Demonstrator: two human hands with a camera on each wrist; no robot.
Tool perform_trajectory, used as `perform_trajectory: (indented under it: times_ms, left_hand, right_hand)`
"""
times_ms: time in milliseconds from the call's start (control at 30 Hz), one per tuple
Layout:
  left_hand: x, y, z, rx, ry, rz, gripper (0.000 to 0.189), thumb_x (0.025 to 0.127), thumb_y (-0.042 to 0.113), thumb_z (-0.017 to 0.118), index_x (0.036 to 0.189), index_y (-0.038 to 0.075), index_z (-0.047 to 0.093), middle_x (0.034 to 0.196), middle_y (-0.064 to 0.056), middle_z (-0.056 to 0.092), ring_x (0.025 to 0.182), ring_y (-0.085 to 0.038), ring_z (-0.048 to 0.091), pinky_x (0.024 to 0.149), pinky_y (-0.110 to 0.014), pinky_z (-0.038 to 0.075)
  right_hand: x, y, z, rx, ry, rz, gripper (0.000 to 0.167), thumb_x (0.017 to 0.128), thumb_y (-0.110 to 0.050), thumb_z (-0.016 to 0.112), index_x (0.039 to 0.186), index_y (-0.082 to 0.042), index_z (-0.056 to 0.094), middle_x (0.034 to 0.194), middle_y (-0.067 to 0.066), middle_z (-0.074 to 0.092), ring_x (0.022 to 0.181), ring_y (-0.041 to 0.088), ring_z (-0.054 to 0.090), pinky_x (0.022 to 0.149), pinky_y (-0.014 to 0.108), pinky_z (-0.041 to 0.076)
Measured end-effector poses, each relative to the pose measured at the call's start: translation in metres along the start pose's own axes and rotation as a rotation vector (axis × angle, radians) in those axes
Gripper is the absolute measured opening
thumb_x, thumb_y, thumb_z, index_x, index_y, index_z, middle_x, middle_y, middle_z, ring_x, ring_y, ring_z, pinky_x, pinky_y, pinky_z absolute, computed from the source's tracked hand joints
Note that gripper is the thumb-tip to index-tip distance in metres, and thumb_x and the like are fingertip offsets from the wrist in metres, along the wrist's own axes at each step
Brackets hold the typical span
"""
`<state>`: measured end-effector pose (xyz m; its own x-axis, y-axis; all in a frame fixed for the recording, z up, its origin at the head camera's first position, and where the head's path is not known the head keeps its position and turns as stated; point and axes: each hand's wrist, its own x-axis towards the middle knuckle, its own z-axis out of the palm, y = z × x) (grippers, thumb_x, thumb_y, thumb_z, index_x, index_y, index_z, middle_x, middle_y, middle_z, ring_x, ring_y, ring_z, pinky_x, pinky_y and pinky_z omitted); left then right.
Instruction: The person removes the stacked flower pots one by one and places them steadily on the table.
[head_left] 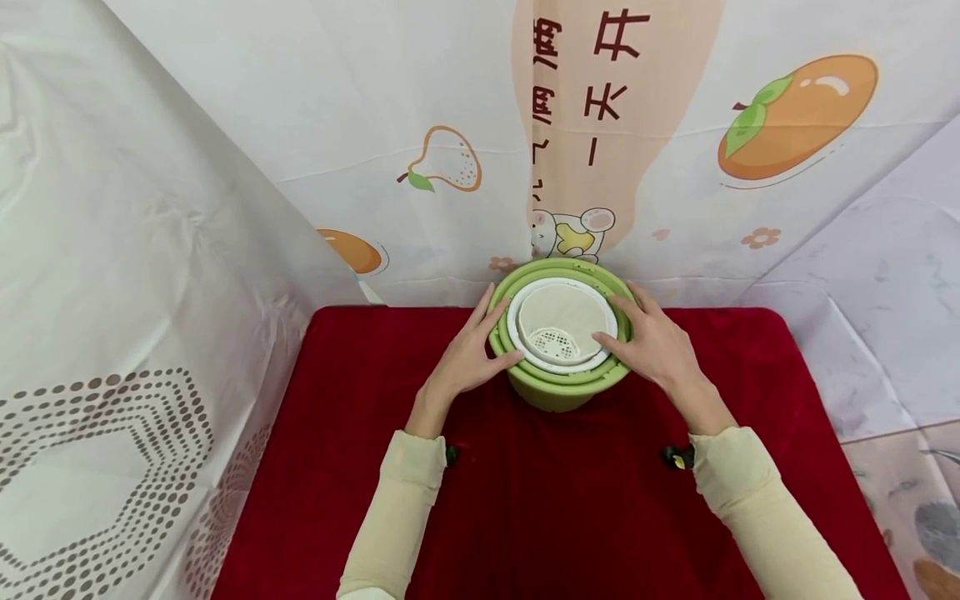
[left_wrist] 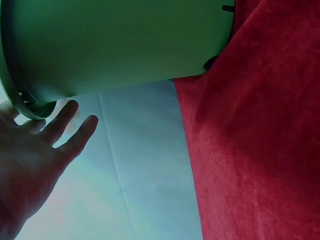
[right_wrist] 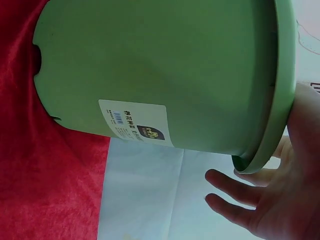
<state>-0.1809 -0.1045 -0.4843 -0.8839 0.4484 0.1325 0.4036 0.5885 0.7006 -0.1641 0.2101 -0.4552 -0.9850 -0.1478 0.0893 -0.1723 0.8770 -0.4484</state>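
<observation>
Two hands sit on opposite sides of a nested stack of pots at the back of a red-draped surface [head_left: 360, 367], near its middle. The outermost is a green pot [head_left: 551, 398], standing upright with more than one green rim ringing its mouth; within it sits a white pot [head_left: 513, 327], and innermost a cream pot [head_left: 566, 312] with a perforated base. The left hand [head_left: 468, 354] is spread, its thumb and forefinger at the green rim, while in the left wrist view two other fingers stick out below the rim, clear of the wall. The right hand [head_left: 660, 343] is likewise spread around the other side, its thumb reaching across the rims to the cream pot's edge, and two of its fingers extend free of the pot in the right wrist view. How firmly either one presses cannot be told. A printed label [right_wrist: 135, 121] is stuck to the green wall, which has a notch at its foot. Behind hangs a pale curtain [head_left: 465, 75] with fruit drawings and dark characters. Cream sleeves [head_left: 401, 500] cover both forearms.
</observation>
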Motion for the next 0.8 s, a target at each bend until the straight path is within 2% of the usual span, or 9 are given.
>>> perform_trajectory:
  times_ms: [100, 300, 567, 800]
  left_hand:
    - [0.003, 0.0, 0.0, 0.002, 0.009, 0.005, 0.093, 0.087, 0.058, 0.067, 0.159, 0.02, 0.023, 0.168, 0.0, 0.0, 0.149, -0.021, 0.018, 0.111, -0.051, 0.036]
    - [0.01, 0.002, 0.004, 0.008, 0.007, 0.004, 0.089, 0.088, 0.055, 0.067, 0.159, 0.021, 0.026, 0.167, 0.002, 0.001, 0.149, -0.02, 0.019, 0.112, -0.049, 0.036]
    - [0.016, 0.004, 0.006, 0.002, 0.008, -0.003, 0.089, 0.088, 0.057, 0.067, 0.158, 0.02, 0.028, 0.167, 0.002, 0.002, 0.149, -0.02, 0.019, 0.111, -0.05, 0.037]
    - [0.017, 0.004, 0.006, 0.038, 0.016, -0.009, 0.091, 0.086, 0.052, 0.071, 0.158, 0.017, 0.028, 0.167, 0.005, 0.003, 0.148, -0.022, 0.022, 0.109, -0.047, 0.04]
  right_hand:
    - [0.002, -0.002, 0.0, 0.022, -0.01, 0.019, 0.067, 0.09, -0.051, 0.067, 0.142, -0.011, 0.054, 0.157, 0.02, 0.03, 0.128, 0.045, 0.046, 0.085, 0.067, 0.046]
    - [0.004, -0.005, -0.002, 0.082, -0.012, 0.081, 0.058, 0.091, -0.042, 0.067, 0.136, -0.006, 0.058, 0.157, 0.02, 0.032, 0.134, 0.044, 0.041, 0.096, 0.064, 0.041]
    - [0.008, -0.006, -0.003, 0.123, -0.035, 0.116, 0.058, 0.091, -0.036, 0.069, 0.139, -0.007, 0.056, 0.158, 0.02, 0.029, 0.137, 0.044, 0.037, 0.098, 0.065, 0.04]
    - [0.012, -0.016, 0.004, 0.191, -0.021, 0.188, 0.059, 0.088, -0.033, 0.074, 0.135, -0.004, 0.055, 0.148, 0.023, 0.04, 0.123, 0.044, 0.047, 0.096, 0.061, 0.043]
